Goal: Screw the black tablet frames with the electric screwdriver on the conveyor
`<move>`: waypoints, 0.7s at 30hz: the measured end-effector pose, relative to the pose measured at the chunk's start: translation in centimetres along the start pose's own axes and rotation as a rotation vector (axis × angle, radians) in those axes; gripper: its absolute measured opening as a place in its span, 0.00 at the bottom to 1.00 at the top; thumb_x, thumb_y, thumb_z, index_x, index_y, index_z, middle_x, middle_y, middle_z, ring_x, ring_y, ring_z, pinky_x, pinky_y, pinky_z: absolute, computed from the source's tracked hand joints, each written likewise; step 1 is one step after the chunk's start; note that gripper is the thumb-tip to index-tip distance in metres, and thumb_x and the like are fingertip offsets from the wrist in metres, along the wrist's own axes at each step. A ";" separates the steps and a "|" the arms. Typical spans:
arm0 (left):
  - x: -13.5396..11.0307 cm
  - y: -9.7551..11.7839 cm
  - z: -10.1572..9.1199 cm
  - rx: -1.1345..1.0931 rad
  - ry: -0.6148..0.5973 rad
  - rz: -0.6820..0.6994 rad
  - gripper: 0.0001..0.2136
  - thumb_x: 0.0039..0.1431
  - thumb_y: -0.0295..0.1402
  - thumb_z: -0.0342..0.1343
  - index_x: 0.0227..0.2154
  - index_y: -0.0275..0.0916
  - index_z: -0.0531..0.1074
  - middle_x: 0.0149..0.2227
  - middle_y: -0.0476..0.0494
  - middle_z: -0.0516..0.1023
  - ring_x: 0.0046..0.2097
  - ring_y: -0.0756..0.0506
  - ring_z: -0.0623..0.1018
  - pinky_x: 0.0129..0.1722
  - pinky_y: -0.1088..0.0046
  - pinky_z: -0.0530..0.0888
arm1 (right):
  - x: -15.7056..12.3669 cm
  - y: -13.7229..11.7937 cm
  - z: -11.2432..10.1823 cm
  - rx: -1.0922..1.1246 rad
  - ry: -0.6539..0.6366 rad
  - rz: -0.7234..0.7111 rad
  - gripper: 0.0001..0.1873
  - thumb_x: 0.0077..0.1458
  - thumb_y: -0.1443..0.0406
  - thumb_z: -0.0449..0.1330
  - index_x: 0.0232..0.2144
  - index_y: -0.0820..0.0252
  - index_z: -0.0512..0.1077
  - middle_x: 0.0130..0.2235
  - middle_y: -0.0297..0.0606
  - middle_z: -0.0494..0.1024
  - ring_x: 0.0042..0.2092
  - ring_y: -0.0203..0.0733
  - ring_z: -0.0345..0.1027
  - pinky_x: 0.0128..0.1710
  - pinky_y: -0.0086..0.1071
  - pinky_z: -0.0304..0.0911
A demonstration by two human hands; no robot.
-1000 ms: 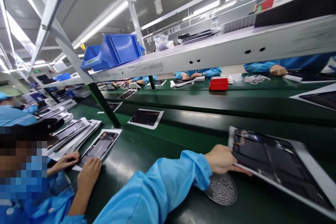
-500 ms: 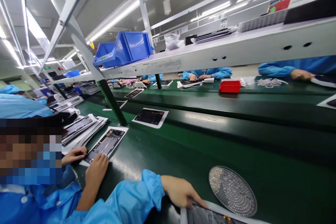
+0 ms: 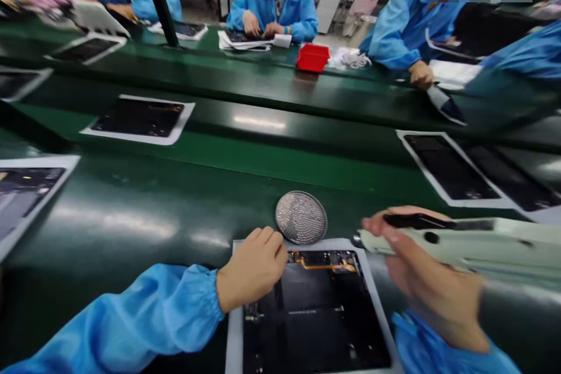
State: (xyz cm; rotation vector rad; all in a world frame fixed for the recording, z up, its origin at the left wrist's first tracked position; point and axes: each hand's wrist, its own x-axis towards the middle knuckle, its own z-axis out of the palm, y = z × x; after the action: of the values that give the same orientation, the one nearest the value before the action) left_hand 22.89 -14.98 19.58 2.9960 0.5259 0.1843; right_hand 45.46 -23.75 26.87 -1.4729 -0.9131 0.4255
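My right hand (image 3: 432, 280) is wrapped around a pale green electric screwdriver (image 3: 464, 248) with a black lever, its tip pointing left above the board's right side. Below lies an opened tablet (image 3: 319, 321) on a white sheet (image 3: 235, 339), with an orange flex cable (image 3: 324, 267) along its top. My left hand (image 3: 256, 269) is closed over the tablet's upper left corner, fingers curled down; whatever they hold is hidden. Just beyond the sheet's top edge, near my left fingers, rests a round dish (image 3: 301, 217) with a dotted, shiny surface.
Tablets on white sheets lie on the green bench: one (image 3: 140, 118) at left, another (image 3: 451, 166) at right. A red bin (image 3: 312, 58) stands across the bench. Co-workers in blue sit opposite, one person's hand (image 3: 421, 75) holding a panel. A dark post (image 3: 158, 0) rises at upper left.
The view has swung right and down, bringing the whole dish and most of the tablet into sight. My right hand with the screwdriver has come into view; my left hand's extended finger is now curled.
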 end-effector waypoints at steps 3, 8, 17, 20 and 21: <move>0.3 0.3 0.7 -0.050 0.092 0.074 0.07 0.65 0.23 0.48 0.36 0.33 0.71 0.36 0.40 0.71 0.37 0.42 0.70 0.34 0.67 0.68 | 0.0 1.0 2.4 0.051 -0.046 0.074 0.12 0.52 0.60 0.68 0.39 0.52 0.74 0.30 0.33 0.75 0.32 0.41 0.72 0.39 0.43 0.74; 0.5 0.6 1.2 -0.077 0.152 0.122 0.10 0.66 0.22 0.47 0.33 0.35 0.72 0.33 0.40 0.71 0.36 0.42 0.70 0.32 0.67 0.66 | 0.0 2.7 4.8 -0.024 -0.146 -0.019 0.09 0.55 0.62 0.64 0.40 0.54 0.75 0.34 0.37 0.76 0.34 0.43 0.73 0.41 0.46 0.75; 0.1 1.0 0.4 -0.137 0.137 0.082 0.06 0.63 0.24 0.52 0.31 0.35 0.72 0.31 0.42 0.71 0.34 0.42 0.71 0.30 0.66 0.68 | -0.7 2.8 5.3 -0.023 -0.196 0.035 0.08 0.54 0.64 0.64 0.39 0.51 0.76 0.35 0.37 0.77 0.35 0.46 0.73 0.41 0.49 0.74; 0.1 1.1 0.2 -0.145 0.102 0.071 0.08 0.65 0.24 0.50 0.31 0.35 0.72 0.31 0.42 0.71 0.34 0.42 0.71 0.31 0.66 0.69 | -0.7 2.6 5.5 0.012 -0.188 0.060 0.08 0.54 0.65 0.65 0.38 0.51 0.76 0.35 0.37 0.77 0.36 0.46 0.74 0.42 0.49 0.74; 0.2 1.1 0.2 -0.145 0.093 0.067 0.09 0.65 0.24 0.50 0.31 0.36 0.72 0.31 0.42 0.71 0.35 0.42 0.71 0.31 0.66 0.69 | -0.7 2.5 5.6 0.038 -0.189 0.064 0.08 0.53 0.66 0.66 0.38 0.51 0.76 0.34 0.36 0.76 0.36 0.46 0.74 0.42 0.49 0.74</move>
State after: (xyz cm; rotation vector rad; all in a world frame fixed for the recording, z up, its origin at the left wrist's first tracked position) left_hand 23.43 -15.96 19.48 2.8758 0.4015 0.3533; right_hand 41.65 -20.30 23.48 -1.4475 -1.0035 0.6338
